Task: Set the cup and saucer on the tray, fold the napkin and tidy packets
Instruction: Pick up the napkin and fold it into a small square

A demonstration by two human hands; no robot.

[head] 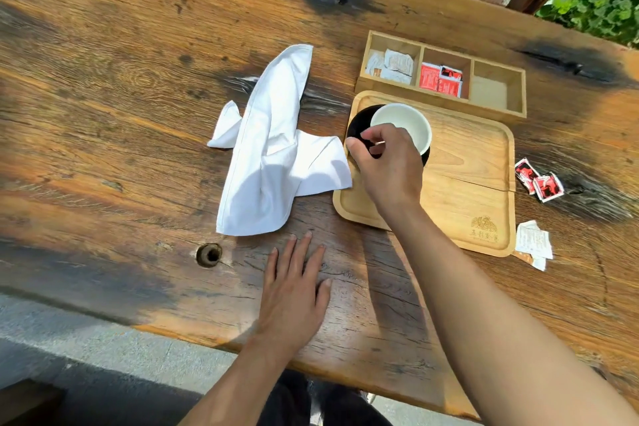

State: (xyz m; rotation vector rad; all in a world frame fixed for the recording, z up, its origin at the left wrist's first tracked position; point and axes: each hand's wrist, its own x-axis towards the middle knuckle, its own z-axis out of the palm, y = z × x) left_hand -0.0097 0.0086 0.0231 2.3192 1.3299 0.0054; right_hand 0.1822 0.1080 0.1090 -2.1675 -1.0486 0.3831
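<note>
Weathered wooden table (138,97), outdoors in bright sun, with dark burn-like stains across its planks and green leaves past the far right corner. On the right half lies a pale wooden tray (477,162) with rounded corners. At the tray's far left corner sits a black saucer (356,124) with a white cup (403,124) on top of it. The right hand (387,166) reaches over the tray, its fingers curled down around the near edge of the cup and saucer; whether it is gripping the cup, the saucer or both cannot be told. The left hand (294,290) lies flat on the table near the front edge, fingers spread, holding nothing. A crumpled white napkin (269,149) lies unfolded left of the tray, one corner overlapping the tray's left rim. Behind the tray, touching it, stands a three-part wooden box (446,45): white packets in the left part, red packets in the middle. Loose on the table right of the tray lie red packets (539,181) and, nearer, white packets (532,242).
</note>
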